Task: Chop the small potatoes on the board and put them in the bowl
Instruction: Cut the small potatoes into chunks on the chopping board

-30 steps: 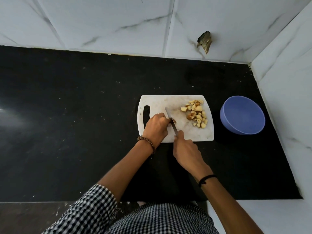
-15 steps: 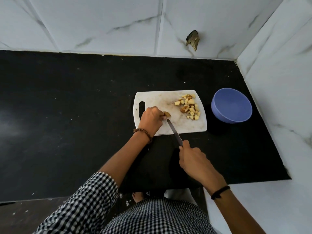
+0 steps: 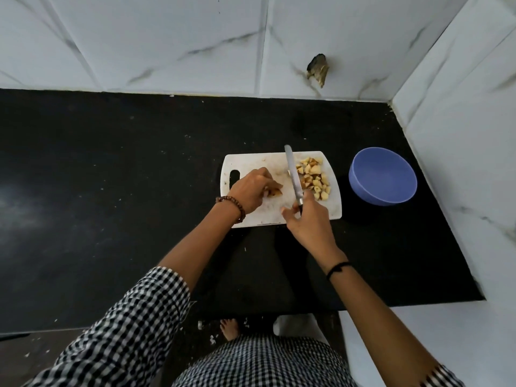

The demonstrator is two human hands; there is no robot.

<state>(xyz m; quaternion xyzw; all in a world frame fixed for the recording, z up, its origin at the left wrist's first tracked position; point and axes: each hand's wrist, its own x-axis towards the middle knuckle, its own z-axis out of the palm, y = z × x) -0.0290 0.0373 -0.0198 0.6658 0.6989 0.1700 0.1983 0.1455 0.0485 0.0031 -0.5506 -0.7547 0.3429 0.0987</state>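
Head view: potato pieces point(image 3: 312, 177) pale yellow, brown-skinned, heaped on white board point(image 3: 251, 163).

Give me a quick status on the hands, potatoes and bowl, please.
Left hand holds potato piece on board; right hand grips knife, blade beside chopped pile. Bowl right of board, no potato inside. Nothing between them.

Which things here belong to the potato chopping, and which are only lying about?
For the job: board, knife in the right hand, potato piece held by the left hand, chopped pieces, blue bowl.
Just there: black counter, broken spot in the wall tile.
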